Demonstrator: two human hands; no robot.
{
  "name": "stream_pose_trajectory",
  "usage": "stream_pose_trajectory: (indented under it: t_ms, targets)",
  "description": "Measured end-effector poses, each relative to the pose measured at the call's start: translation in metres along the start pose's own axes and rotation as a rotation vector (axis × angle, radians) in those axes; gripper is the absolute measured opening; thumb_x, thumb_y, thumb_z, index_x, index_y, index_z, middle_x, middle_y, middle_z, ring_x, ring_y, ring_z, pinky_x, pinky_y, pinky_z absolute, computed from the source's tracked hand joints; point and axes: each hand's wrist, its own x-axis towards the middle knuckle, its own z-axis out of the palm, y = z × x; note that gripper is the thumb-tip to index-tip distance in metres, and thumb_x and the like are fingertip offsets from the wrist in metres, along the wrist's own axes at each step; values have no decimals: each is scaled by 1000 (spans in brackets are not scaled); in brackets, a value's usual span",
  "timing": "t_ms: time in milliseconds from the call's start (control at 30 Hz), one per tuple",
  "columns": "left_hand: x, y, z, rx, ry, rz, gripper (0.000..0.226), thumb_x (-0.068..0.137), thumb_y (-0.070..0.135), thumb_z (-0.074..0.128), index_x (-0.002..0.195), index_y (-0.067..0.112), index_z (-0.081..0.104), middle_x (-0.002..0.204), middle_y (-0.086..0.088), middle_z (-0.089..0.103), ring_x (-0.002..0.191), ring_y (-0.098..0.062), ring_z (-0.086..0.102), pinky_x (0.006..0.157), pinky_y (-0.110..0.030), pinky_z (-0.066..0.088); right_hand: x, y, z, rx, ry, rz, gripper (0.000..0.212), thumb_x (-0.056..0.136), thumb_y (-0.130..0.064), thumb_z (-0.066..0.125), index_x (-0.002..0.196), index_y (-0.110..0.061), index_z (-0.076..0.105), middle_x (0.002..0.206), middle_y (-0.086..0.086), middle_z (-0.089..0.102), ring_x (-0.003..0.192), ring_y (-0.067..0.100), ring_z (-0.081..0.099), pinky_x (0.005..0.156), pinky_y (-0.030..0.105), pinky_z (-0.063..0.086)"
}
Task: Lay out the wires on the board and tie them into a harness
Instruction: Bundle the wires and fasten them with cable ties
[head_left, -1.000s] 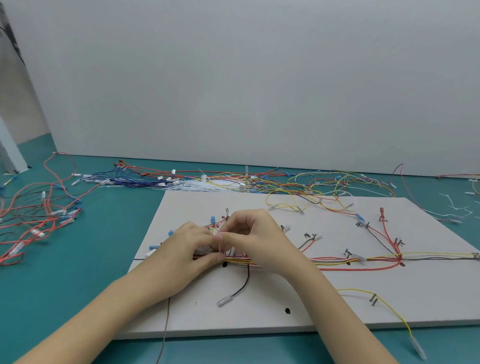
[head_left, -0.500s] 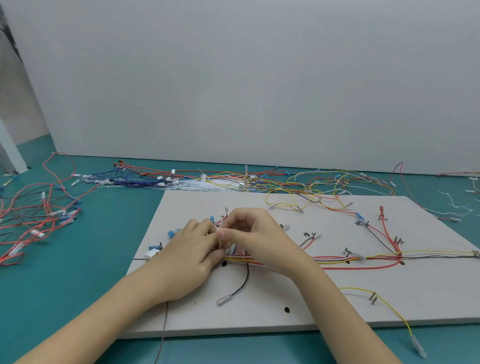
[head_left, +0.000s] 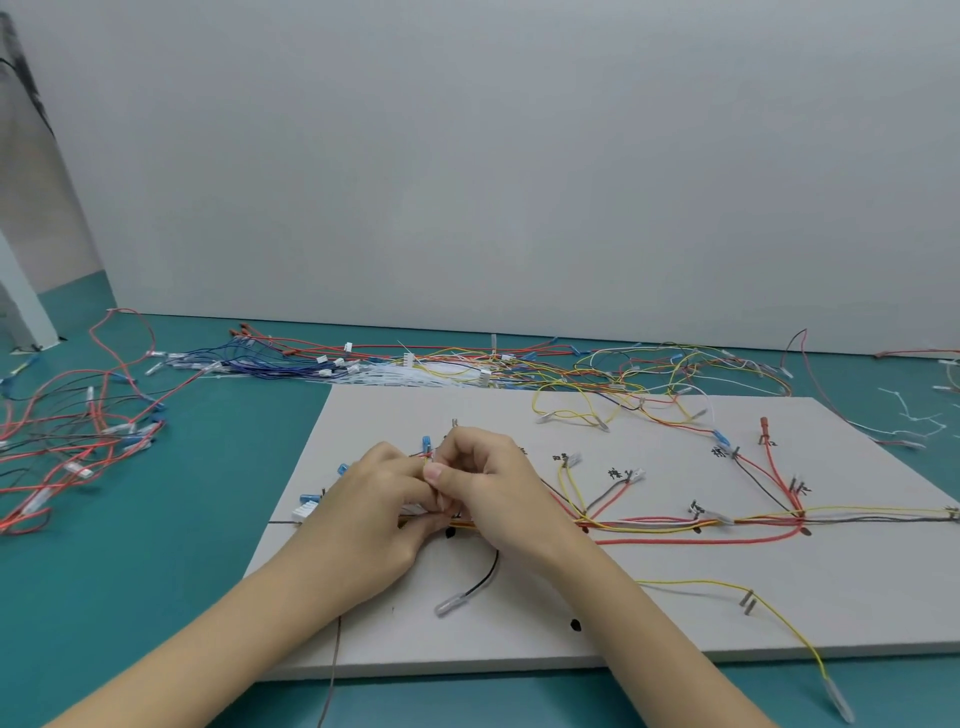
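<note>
A bundle of thin red, yellow, orange and grey wires (head_left: 649, 525) is running left to right along the middle of a pale board (head_left: 675, 613), with branches fanning off toward small marked pins, as a person is working at its left end. The wires are looking light and limp, likely to spring out of line if released, so the sensible hold is judged to be right at the trunk beside the tie point, not out on the loose branches or at the small connector ends. The left hand (head_left: 379, 514) is curling its fingers around the bundle from the near side, while the right hand (head_left: 488, 483) is pinching something fine between thumb and forefinger just above it; whether that is a tie or a single wire is too small to tell. Both hands are covering the spot being worked, hiding any knot. A black lead with a clear-sleeved terminal (head_left: 470, 587) is trailing toward the board's near edge. Beyond the board, spare wires (head_left: 467, 364) are lying tangled on the teal tabletop (head_left: 156, 571), their far right cut off by the frame.
</note>
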Motion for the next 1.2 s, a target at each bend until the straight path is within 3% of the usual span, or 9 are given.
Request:
stream_pose_trajectory:
  t_ms: [300,467,600,700,767,867,933,1000,1200]
  targets:
    - [-1,-6,3,33,23,-12,17,80,16,77,75,31,69,82,27,62,84,-18,47,71,-38,48,-2,-4,-1,55,-36,57,15,93,1,55,79,-3,54,57,7,52,48,11,46,45,17,38]
    - [2,-7,-2,-45,-52,-115,17,83,30,75,71,40,67,79,20,64,86,-1,51,74,-18,36,-1,-11,-11,-94,8,-8,24,97,-33,54,89,-10,55,68,3,61,57,16,55,56,29,45]
    - [6,-6,-27,-360,-97,-334,26,80,56,58,80,34,74,84,13,71,82,-1,64,72,-11,45,2,-19,-35,-108,97,34,32,99,-44,45,90,-15,58,67,-5,60,58,15,57,55,29,43]
    - [6,-15,-49,-463,-196,-410,16,92,26,64,82,29,76,83,1,74,78,-9,69,73,-18,53,0,-17,-48,-156,55,73,34,98,-42,48,85,-12,58,59,-2,61,55,16,56,54,29,44]
    - [2,-23,-65,-381,-313,-384,31,84,-1,65,77,27,77,85,0,75,81,-12,70,75,-23,55,-6,-13,-51,-208,-20,115,38,93,-47,56,74,-14,59,55,0,59,53,16,54,53,25,44]
    - [-7,-28,-85,-222,-512,-338,31,63,7,64,78,31,77,90,6,69,84,-13,64,77,-31,52,-16,-13,-63,-436,-94,173,38,81,-44,72,61,-17,57,49,-7,53,47,10,45,49,18,37]
    - [-9,-27,-85,-172,-584,-322,36,63,6,69,81,37,76,91,14,63,84,-5,58,73,-19,43,-21,-17,-73,-564,-164,241,34,74,-38,78,64,-11,62,52,-6,57,48,9,46,49,18,38]
    - [-10,-22,-77,-136,-583,-283,40,65,4,69,82,40,74,90,20,58,90,-2,54,72,-9,37,-24,-23,-80,-607,-223,296,22,72,-27,81,70,-10,67,56,-4,63,49,7,53,49,17,42]
    - [-10,-17,-63,-127,-569,-254,30,67,23,73,83,48,72,89,23,53,99,-1,47,83,-13,40,-31,-30,-74,-897,-187,312,10,69,-21,77,72,-19,68,60,-11,62,55,3,57,54,23,47]
